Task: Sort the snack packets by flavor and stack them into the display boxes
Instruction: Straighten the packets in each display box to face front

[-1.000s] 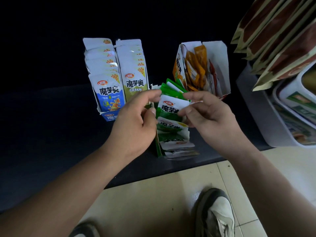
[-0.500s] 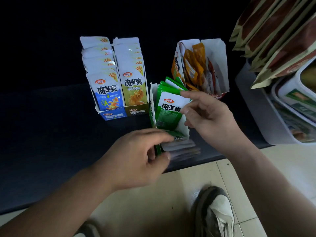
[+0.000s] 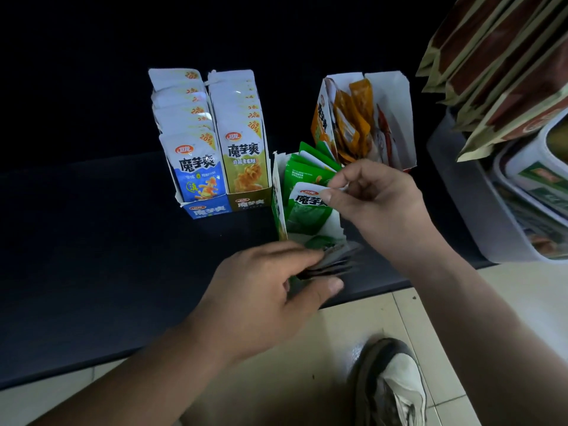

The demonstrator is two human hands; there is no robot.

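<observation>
**Green packets in hand at the open box**

Green and white, the front green packet (image 3: 307,207) stands upright inside the green display box (image 3: 278,207). The box sits on the dark counter (image 3: 92,241) close to its near edge. The right hand (image 3: 378,201) pinches that packet's upper right corner between thumb and forefinger, with the other fingers curled loosely behind. More green packets (image 3: 304,169) lean in a row behind it, toward the back of the same box.

At the near end of the box, the left hand (image 3: 270,290) grips a sheaf of packets (image 3: 335,261), fingers curled over the top and thumb underneath. The sheaf is fanned out and blurred, so its flavour cannot be read, though a patch of green shows just above it.

Just left of the green box, the blue box (image 3: 209,210) and the olive box (image 3: 250,202) stand side by side, touching. One is filled with an upright row of blue packets (image 3: 196,170), the other with olive packets (image 3: 246,161).

Behind and to the right, the orange box (image 3: 396,118) has tall white walls. It holds orange packets (image 3: 353,118) lying loose and tilted.

At the far right, a white tray (image 3: 455,186) carries printed tubs, and brown pouches (image 3: 507,72) slant above it. Below the counter edge are pale floor tiles (image 3: 353,318) and one shoe (image 3: 396,385).
</observation>
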